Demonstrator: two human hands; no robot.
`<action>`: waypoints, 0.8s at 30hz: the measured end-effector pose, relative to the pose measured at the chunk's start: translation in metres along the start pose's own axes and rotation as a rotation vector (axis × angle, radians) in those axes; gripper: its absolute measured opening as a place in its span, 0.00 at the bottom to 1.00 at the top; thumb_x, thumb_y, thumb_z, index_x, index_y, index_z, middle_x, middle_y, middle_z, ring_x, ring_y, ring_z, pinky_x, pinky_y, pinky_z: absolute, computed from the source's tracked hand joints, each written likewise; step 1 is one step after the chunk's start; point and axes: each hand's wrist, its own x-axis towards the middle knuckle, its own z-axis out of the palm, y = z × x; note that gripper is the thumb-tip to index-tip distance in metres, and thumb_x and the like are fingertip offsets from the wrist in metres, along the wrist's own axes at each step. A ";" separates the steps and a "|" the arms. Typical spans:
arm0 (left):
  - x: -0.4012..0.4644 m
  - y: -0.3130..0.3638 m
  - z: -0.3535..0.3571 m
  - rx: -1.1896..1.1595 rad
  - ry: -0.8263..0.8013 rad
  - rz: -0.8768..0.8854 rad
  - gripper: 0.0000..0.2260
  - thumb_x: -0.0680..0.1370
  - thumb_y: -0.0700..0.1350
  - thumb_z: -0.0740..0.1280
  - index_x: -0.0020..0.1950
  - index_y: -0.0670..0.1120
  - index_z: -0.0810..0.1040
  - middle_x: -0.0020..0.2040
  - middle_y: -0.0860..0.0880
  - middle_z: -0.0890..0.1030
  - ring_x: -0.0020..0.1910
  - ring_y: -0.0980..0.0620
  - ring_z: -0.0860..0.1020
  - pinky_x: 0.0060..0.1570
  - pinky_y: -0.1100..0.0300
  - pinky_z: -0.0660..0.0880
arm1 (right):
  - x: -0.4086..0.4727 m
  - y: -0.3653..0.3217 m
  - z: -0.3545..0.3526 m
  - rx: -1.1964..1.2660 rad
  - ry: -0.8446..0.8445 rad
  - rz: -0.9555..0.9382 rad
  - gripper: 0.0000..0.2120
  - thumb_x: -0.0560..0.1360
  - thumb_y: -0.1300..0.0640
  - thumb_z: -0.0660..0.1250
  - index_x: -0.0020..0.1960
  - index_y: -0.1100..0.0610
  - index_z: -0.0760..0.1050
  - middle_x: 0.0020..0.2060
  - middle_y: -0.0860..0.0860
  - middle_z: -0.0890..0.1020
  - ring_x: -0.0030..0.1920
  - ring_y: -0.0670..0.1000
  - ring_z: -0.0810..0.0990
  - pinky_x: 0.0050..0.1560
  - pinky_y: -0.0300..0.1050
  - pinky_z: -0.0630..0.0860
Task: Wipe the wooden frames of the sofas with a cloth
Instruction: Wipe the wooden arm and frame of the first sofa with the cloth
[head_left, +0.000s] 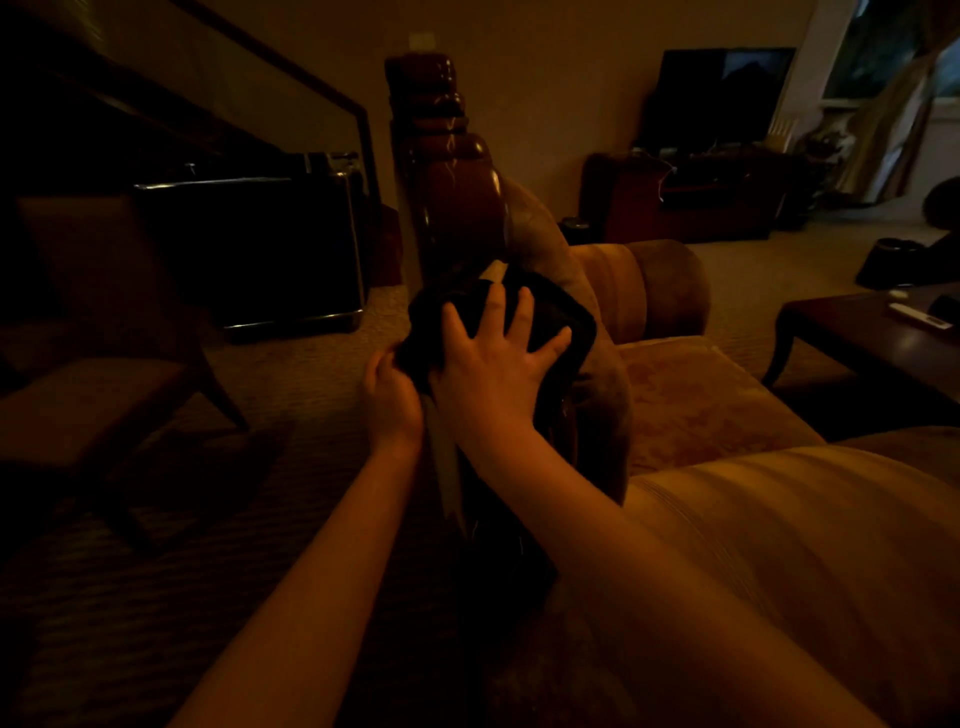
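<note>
Hands — right hand (488, 364), left hand (389, 395) — press dark cloth (550, 317) onto wooden frame (457, 208)

No legible text, label or number anywhere.

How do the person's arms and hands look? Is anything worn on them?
Both forearms are bare, with no sleeves in view. The left hand and right hand show no gloves, rings or watch, though the dim light hides fine detail.
</note>
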 end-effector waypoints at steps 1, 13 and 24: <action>0.005 0.001 -0.001 -0.008 0.022 -0.019 0.14 0.82 0.40 0.53 0.62 0.40 0.74 0.54 0.44 0.77 0.53 0.47 0.76 0.48 0.57 0.73 | 0.011 -0.005 -0.001 -0.043 -0.014 -0.022 0.25 0.78 0.46 0.58 0.73 0.47 0.57 0.75 0.62 0.50 0.74 0.68 0.44 0.63 0.78 0.44; 0.015 0.011 -0.025 -0.044 0.089 -0.149 0.12 0.80 0.42 0.55 0.56 0.43 0.76 0.50 0.46 0.77 0.53 0.50 0.75 0.60 0.52 0.70 | -0.010 -0.006 0.007 -0.218 -0.012 -0.188 0.28 0.74 0.50 0.67 0.72 0.49 0.63 0.76 0.58 0.48 0.75 0.64 0.45 0.65 0.76 0.44; 0.031 0.024 -0.013 0.003 0.067 -0.072 0.10 0.80 0.42 0.54 0.46 0.45 0.75 0.41 0.49 0.75 0.46 0.52 0.74 0.48 0.56 0.70 | 0.037 -0.025 -0.006 -0.210 -0.159 -0.122 0.22 0.76 0.52 0.64 0.69 0.52 0.67 0.75 0.59 0.51 0.74 0.66 0.47 0.65 0.76 0.45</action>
